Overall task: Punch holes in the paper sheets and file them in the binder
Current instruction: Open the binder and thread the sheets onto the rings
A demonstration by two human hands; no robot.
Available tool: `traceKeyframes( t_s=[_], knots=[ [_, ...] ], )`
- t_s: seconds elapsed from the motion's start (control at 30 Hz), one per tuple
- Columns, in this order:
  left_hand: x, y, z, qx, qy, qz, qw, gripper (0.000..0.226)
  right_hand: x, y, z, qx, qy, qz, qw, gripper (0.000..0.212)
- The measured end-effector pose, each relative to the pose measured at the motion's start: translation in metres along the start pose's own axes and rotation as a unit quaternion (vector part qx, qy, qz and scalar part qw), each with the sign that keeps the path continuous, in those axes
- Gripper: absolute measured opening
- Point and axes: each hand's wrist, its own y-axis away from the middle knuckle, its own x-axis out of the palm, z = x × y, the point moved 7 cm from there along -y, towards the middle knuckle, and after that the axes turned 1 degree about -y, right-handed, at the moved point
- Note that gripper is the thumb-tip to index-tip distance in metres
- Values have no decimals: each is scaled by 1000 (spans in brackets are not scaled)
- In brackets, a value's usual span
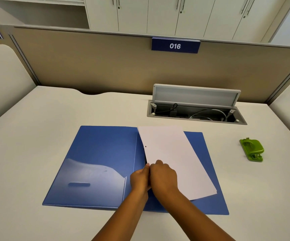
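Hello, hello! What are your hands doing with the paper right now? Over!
Both hands, left hand and right hand, pinching paper sheets at spine of open blue binder. Sheets askew, one hole showing. Green hole punch aside, nothing blocking.

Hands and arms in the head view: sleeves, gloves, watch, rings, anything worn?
Nothing worn that shows. The left hand and right hand are bare, with no gloves. Both forearms are bare down to the bottom edge of the frame, so no sleeves or cuffs show. No watch or band on either wrist, and no rings on the fingers that face the camera; the fingertips are tucked out of sight.
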Motion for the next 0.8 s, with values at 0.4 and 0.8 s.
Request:
traceKeyframes(
  t_s=[0.4,0.8],
  knots=[
    [6,-4,4,-73,65,56,994,12,4,-13,-11,13,-38,17,999,24],
    [11,-17,8,-69,3,38,997,24,7,-29,-29,-3,-73,-42,996,20]
  ],
)
